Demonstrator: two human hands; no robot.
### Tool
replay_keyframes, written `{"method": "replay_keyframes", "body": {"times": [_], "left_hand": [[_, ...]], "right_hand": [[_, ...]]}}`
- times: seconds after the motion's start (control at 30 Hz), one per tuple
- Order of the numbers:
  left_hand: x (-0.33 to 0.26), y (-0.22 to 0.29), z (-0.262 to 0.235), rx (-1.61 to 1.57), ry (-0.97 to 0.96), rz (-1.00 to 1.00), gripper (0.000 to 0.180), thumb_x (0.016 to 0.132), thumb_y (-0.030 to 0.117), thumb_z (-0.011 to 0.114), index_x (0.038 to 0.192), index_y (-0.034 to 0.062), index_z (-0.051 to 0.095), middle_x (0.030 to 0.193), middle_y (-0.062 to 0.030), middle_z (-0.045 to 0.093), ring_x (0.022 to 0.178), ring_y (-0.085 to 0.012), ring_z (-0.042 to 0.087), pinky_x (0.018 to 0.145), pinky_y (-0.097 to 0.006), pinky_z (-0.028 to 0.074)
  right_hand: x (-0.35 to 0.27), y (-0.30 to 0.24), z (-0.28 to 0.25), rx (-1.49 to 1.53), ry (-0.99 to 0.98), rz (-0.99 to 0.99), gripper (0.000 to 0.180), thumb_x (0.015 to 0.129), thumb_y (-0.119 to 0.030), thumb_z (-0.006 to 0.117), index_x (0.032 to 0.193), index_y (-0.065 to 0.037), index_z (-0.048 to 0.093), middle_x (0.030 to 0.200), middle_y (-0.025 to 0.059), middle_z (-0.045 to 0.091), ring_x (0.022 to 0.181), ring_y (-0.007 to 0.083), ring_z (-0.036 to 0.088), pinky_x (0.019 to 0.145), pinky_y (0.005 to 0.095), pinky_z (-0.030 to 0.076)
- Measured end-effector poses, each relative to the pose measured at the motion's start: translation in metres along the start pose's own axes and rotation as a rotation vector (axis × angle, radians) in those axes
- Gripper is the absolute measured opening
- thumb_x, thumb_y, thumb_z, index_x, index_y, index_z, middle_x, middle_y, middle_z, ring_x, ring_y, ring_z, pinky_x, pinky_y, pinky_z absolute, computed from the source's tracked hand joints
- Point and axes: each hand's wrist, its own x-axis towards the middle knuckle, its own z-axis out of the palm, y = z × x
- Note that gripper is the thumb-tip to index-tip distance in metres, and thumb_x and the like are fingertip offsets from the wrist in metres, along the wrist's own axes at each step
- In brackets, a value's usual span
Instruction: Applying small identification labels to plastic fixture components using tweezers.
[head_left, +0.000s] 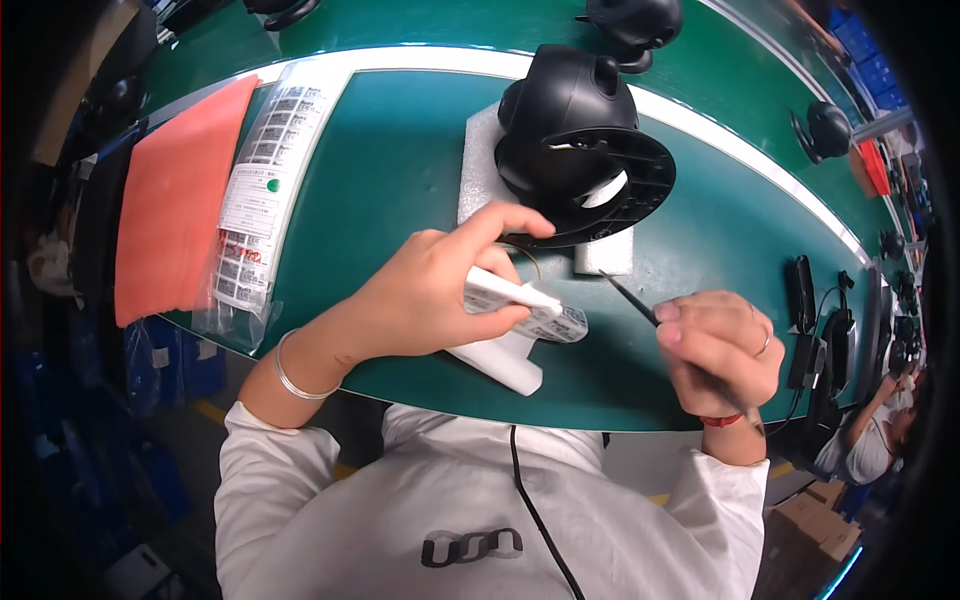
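My left hand [420, 290] pinches a curled strip of printed white labels [565, 324] between thumb and fingers, its index finger stretched toward a black plastic housing [570, 95]. This rounded housing has an open rim and lies tilted on white foam [480, 150]. My right hand [720, 350] grips dark, pointed tweezers [632, 298], the tip near the front foam piece [612, 260] below the rim. Under my left hand lies a rolled white sheet [512, 370]. A thin yellow wire [537, 264] shows beside my left fingers.
On the left of the green table [390, 130] lie orange sheets [185, 200] and a plastic sleeve of labels [265, 190]. Black devices with a cable [825, 340] sit at the right. More black housings [635, 20] stand farther back. Another person [880, 430] is at the far right.
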Motion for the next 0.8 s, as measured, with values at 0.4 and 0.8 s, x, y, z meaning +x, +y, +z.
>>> {"method": "replay_keyframes", "body": {"times": [0.4,0.8], "left_hand": [[0.001,-0.005,-0.004,0.085,-0.047,-0.072,0.064,0.074,0.002,0.073,0.132,0.0076,0.047,0.071,-0.0076,0.068,0.064,-0.0133,0.066,0.061,-0.024,0.047],[-0.002,-0.001,0.001,0.080,0.018,0.079,0.066,0.074,0.003,0.077,0.133,0.0026,0.046,0.076,-0.0053,0.069,0.072,-0.0125,0.067,0.072,-0.022,0.048]], "right_hand": [[-0.003,0.029,0.010,-0.088,-0.222,-0.264,0.025,0.066,0.001,0.071,0.091,0.003,0.069,0.085,0.0092,0.065,0.076,0.0208,0.067,0.065,0.0286,0.058],[-0.007,0.014,0.015,0.645,-0.081,0.717,0.018,0.082,0.007,0.067,0.099,0.005,0.069,0.093,0.0140,0.069,0.085,0.0197,0.068,0.076,0.0293,0.053]]}}
